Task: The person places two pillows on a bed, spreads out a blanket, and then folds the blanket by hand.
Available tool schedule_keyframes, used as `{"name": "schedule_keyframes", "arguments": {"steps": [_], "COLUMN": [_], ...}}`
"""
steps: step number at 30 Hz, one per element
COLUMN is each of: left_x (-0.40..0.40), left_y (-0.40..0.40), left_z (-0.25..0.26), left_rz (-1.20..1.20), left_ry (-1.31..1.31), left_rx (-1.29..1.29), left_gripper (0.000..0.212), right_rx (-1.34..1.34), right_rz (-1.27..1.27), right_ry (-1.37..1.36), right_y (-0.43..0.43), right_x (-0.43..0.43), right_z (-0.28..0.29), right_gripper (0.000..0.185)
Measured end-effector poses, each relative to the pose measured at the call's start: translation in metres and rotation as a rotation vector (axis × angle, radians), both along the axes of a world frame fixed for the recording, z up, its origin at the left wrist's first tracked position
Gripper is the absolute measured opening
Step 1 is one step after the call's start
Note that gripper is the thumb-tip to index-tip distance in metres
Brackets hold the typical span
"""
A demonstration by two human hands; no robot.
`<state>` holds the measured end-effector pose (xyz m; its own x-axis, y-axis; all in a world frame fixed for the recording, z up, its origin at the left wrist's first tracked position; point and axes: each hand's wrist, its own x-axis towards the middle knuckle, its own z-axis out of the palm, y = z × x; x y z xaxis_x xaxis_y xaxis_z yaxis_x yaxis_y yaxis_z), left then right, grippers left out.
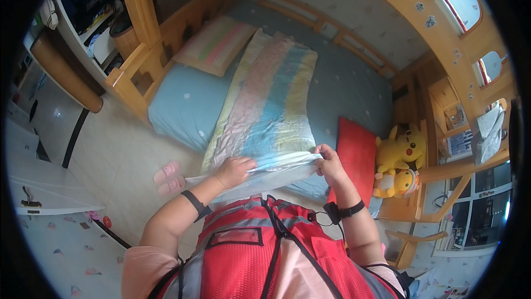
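Observation:
A thin striped quilt (269, 104) in pink, blue and yellow lies lengthwise over the teal fitted sheet (186, 100) of a wooden bed. Its near edge is lifted towards me, and the pale underside shows below my hands. My left hand (236, 171) grips this edge near the middle, fingers curled over the cloth. With thumb and fingers, my right hand (330, 165) pinches the right corner of the same edge. A striped pillow (215, 46) rests at the bed's left end, touching or close to the quilt.
A red cushion or folded cloth (352, 154) and two yellow plush toys (400, 149) sit at the bed's right end. Pink slippers (169, 174) stand on the tiled floor at left. A wooden bed post (141, 4) and guard rail (319, 23) border the bed.

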<state>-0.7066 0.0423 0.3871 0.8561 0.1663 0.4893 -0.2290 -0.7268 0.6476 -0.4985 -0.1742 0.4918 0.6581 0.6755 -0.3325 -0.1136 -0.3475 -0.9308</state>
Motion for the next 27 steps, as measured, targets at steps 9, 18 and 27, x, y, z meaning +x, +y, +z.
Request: {"name": "schedule_keyframes", "arguments": {"steps": [9,18,27], "left_x": [-0.095,-0.082,-0.042], "left_y": [0.015,-0.009,-0.037], "left_z": [-0.079,-0.059,-0.049], "left_rz": [0.149,0.331,0.488], "left_ry": [0.250,0.496,0.698], "left_rx": [0.094,0.115,-0.179], "left_gripper": [0.024,0.045,0.098], "right_rx": [0.071,0.173,0.319], "right_rz": [-0.138,-0.169,-0.447], "right_ry": [0.162,0.302,0.597], "right_y": [0.007,0.065,0.155], "right_x": [0.003,-0.002,-0.015], "right_z": [-0.001,0.028,0.053], "right_gripper": [0.028,0.026,0.028]}}
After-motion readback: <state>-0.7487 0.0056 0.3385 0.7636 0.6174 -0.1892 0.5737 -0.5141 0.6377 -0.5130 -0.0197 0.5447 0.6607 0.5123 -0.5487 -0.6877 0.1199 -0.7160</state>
